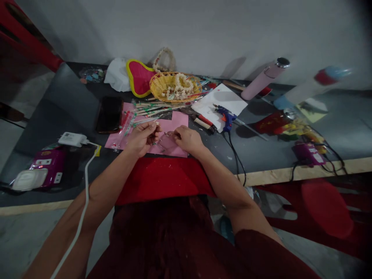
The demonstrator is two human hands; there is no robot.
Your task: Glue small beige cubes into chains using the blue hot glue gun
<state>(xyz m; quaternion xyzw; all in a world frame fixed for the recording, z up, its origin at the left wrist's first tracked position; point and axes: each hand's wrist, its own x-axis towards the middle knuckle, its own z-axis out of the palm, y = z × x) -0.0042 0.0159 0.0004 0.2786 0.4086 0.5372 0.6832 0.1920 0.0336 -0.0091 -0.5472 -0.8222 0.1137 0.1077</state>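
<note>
My left hand is closed above the pink paper, with a small whitish piece pinched at its fingertips. Across from it, my right hand has its fingers curled low over the same paper; whatever they hold is hidden. Between the two hands lies what looks like a clear plastic bag. Beyond them are several thin sticks with green wrapping and a yellow woven basket holding strings of pale chips.
A blue glue gun rests by white paper, near a red-handled tool. Left are a phone, a white charger and a purple power box. Its cable crosses my left arm. A pink bottle stands right.
</note>
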